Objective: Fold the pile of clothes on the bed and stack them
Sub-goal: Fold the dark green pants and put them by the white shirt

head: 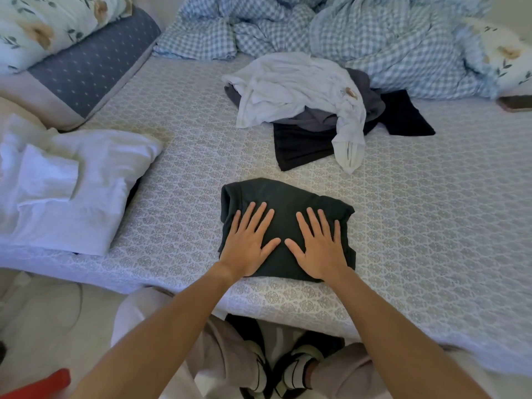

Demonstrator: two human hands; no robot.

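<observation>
A dark green garment (283, 198), folded into a compact rectangle, lies near the front edge of the bed. My left hand (249, 241) and my right hand (321, 244) both press flat on it with fingers spread. Farther back sits the unfolded pile: a white shirt (290, 84) draped over a grey garment (316, 118) and black clothes (302, 148). At the left lies a folded white garment (72, 180), with something dark showing under its right edge.
The patterned bedsheet (431, 211) covers the mattress. A crumpled blue checked duvet (359, 27) fills the back. Floral and blue dotted pillows (80, 53) sit at back left. A phone (516, 102) lies at the right edge. My legs and shoes stand below the bed's edge.
</observation>
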